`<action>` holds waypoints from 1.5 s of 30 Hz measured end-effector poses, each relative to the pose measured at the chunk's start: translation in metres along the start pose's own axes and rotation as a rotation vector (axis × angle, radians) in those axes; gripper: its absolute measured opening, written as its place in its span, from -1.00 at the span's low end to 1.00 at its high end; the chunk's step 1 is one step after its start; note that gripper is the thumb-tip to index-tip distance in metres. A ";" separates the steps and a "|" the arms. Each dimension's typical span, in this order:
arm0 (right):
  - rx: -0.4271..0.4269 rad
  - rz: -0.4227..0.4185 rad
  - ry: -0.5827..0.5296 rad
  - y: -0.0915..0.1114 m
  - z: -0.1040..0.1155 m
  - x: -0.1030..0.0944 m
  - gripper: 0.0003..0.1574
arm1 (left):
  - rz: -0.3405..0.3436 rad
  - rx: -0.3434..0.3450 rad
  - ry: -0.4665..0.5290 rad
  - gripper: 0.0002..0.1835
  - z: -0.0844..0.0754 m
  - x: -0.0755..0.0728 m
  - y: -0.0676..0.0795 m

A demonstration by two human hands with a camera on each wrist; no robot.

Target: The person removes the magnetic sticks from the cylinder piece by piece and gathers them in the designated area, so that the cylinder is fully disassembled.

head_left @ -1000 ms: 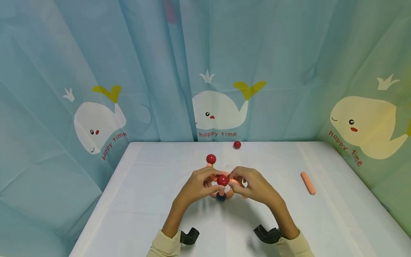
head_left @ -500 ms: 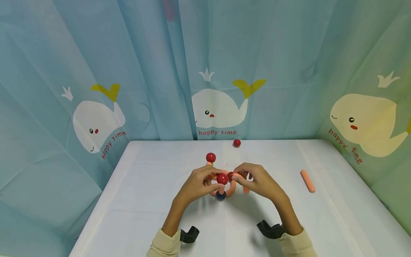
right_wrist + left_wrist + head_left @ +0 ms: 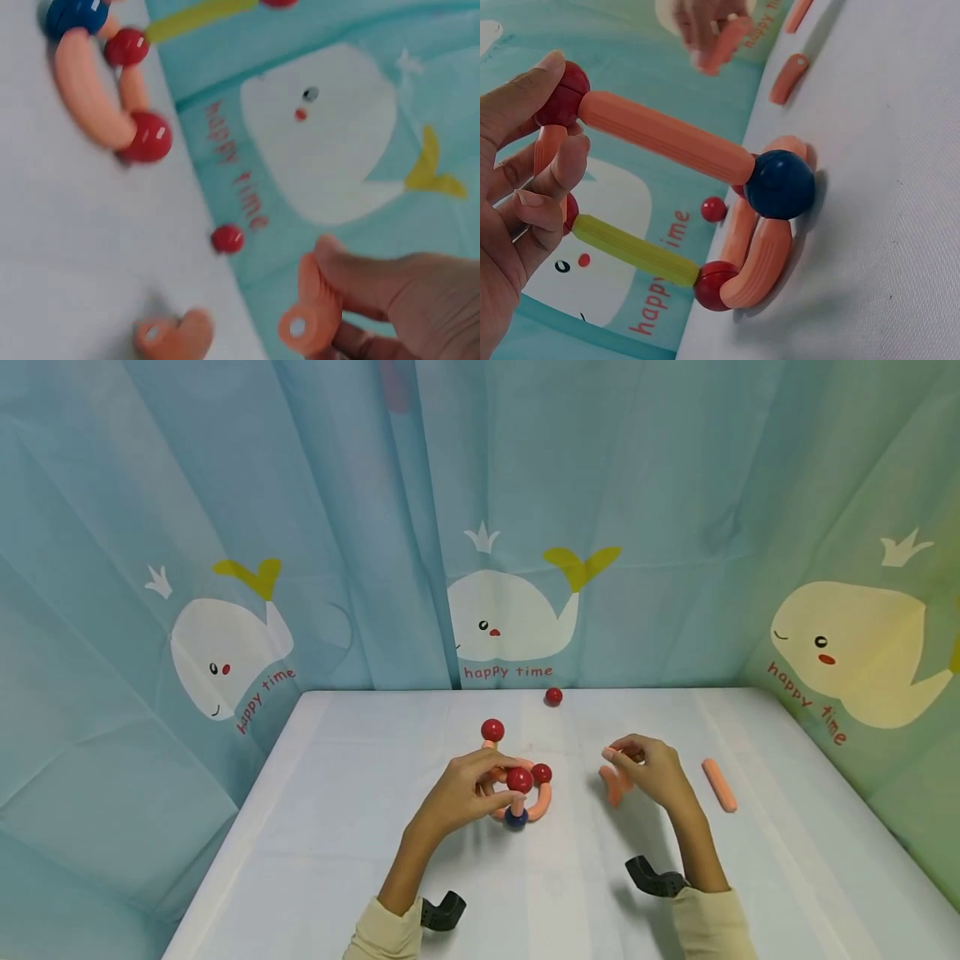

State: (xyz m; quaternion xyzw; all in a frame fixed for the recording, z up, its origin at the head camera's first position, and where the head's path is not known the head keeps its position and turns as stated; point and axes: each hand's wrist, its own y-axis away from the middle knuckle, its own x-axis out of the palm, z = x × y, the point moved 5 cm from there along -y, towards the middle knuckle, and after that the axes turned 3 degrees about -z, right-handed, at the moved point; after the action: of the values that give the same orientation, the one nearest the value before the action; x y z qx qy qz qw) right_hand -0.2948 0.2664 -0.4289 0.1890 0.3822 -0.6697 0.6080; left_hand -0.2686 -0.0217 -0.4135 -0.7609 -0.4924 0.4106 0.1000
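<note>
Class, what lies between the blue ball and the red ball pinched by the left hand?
A straight orange rod links the blue ball to the red ball, as the left wrist view shows.

The table (image 3: pixel 360 760) occupies the lower frame of the head view; from here I see the curtain (image 3: pixel 637 468) behind it. The rod-and-ball assembly (image 3: pixel 545 803) stands at lower centre, in the left hand (image 3: pixel 467 787). Right of it, one curved rod (image 3: pixel 180 337) lies near the right hand (image 3: pixel 656 768), which holds another curved rod (image 3: pixel 319 311). A loose ball (image 3: pixel 553 697) lies behind, by the far edge; a straight rod (image 3: pixel 719 785) lies farther right.
</note>
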 end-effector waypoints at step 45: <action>0.315 0.109 0.117 0.010 -0.048 0.015 -0.61 | -0.004 -0.003 -0.025 -0.54 -0.004 0.000 0.001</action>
State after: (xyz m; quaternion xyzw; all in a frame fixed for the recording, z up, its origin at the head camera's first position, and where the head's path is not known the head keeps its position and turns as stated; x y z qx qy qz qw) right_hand -0.2984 0.2918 -0.4731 0.3410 0.2967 -0.6751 0.5831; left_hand -0.2653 -0.0210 -0.4121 -0.7547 -0.4960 0.4192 0.0934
